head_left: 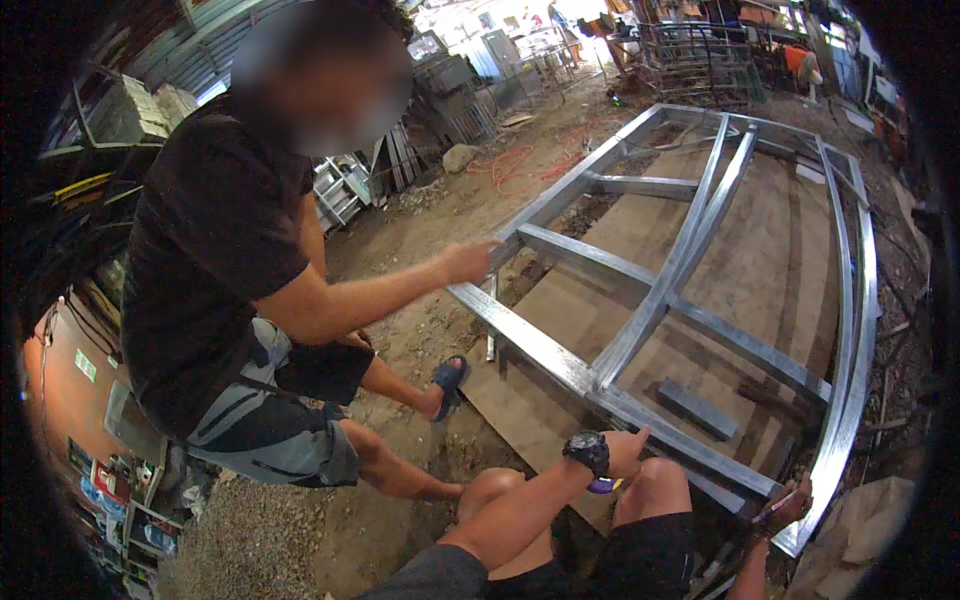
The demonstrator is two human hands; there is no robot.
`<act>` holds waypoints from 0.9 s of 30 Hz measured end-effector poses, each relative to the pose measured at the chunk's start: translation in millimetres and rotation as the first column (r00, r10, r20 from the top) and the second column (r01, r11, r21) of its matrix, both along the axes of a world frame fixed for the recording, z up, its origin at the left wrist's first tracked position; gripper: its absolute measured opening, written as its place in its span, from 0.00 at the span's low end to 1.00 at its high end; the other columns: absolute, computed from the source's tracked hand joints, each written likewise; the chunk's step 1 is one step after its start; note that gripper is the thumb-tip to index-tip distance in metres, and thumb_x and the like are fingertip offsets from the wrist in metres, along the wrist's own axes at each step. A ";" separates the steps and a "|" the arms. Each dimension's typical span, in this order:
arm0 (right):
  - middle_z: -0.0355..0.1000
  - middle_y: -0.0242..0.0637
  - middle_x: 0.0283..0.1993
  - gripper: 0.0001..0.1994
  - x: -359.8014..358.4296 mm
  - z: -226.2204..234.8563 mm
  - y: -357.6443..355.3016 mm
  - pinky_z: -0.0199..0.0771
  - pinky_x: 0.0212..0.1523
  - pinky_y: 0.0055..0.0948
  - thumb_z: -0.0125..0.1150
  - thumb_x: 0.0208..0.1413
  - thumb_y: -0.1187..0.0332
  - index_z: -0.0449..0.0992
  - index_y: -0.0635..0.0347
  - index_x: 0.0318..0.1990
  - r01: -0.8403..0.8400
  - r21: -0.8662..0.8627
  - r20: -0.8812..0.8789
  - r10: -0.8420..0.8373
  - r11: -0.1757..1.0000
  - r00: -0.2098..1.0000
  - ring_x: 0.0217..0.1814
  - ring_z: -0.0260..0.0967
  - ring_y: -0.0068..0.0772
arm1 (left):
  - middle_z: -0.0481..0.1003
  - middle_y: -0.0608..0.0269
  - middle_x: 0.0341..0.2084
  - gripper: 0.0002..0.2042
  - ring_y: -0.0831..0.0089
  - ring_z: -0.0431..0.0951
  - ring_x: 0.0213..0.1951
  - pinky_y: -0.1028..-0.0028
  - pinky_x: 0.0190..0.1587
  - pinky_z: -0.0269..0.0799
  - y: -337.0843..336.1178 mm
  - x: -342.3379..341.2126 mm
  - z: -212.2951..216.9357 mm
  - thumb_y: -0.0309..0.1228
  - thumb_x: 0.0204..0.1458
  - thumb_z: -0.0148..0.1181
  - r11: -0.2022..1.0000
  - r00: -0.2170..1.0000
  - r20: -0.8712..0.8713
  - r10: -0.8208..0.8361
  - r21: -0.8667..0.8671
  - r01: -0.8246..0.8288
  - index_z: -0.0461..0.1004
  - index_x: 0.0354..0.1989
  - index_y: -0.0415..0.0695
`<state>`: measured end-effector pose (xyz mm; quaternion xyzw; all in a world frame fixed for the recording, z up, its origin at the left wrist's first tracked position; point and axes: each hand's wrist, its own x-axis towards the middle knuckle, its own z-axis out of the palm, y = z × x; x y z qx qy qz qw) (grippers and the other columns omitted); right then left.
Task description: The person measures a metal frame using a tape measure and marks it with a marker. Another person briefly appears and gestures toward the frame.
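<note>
A large welded frame of shiny metal tubing [630, 335] stands raised in front of me, with bars crossing inside it. My left hand [627, 452] is near its close edge, above my knee, with a black watch [586, 455] on the wrist. Its fingers look curled, and a small purple and yellow thing [604, 486] shows beneath it, too hidden to name. At the frame's near right corner, my right hand [787, 508] is closed round the tubing. A co-worker's hand [468, 262] touches the frame's left corner.
The co-worker [215, 240] in a dark shirt and shorts leans in from the left. Under the frame lie a brown board [530, 400] and a short metal tube [697, 408]. An orange cord [515, 165] and a rock [460, 158] are on the dirt floor beyond. Gravel [260, 540] spreads at lower left.
</note>
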<state>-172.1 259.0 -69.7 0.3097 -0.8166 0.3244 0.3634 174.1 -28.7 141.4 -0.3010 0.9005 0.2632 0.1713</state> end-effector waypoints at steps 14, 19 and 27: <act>0.78 0.40 0.59 0.16 10.4 17.5 -3.7 0.57 0.70 0.43 0.60 0.70 0.67 0.75 0.58 0.62 0.008 0.025 0.063 -0.010 1.000 0.998 0.65 0.71 0.42 | 0.82 0.33 0.44 0.43 0.37 0.83 0.48 0.48 0.52 0.78 1.0 -7.8 13.7 0.45 0.58 0.63 0.999 0.999 0.044 -0.019 0.038 0.017 0.52 0.76 0.33; 0.78 0.41 0.58 0.16 12.8 23.8 -2.4 0.61 0.67 0.44 0.60 0.70 0.68 0.76 0.59 0.61 0.025 0.047 0.019 -0.026 0.999 0.999 0.61 0.72 0.43 | 0.82 0.35 0.44 0.41 0.38 0.83 0.48 0.47 0.52 0.78 5.4 -8.1 13.0 0.44 0.58 0.62 0.999 0.999 0.023 -0.039 0.031 0.038 0.55 0.75 0.35; 0.79 0.43 0.57 0.16 17.7 33.3 -8.8 0.66 0.62 0.42 0.63 0.68 0.69 0.77 0.60 0.61 0.061 0.066 -0.045 -0.058 0.996 0.997 0.58 0.74 0.43 | 0.82 0.35 0.46 0.37 0.39 0.83 0.49 0.48 0.53 0.79 4.9 -8.4 14.5 0.41 0.56 0.60 0.998 0.999 0.021 -0.049 0.046 0.048 0.61 0.72 0.35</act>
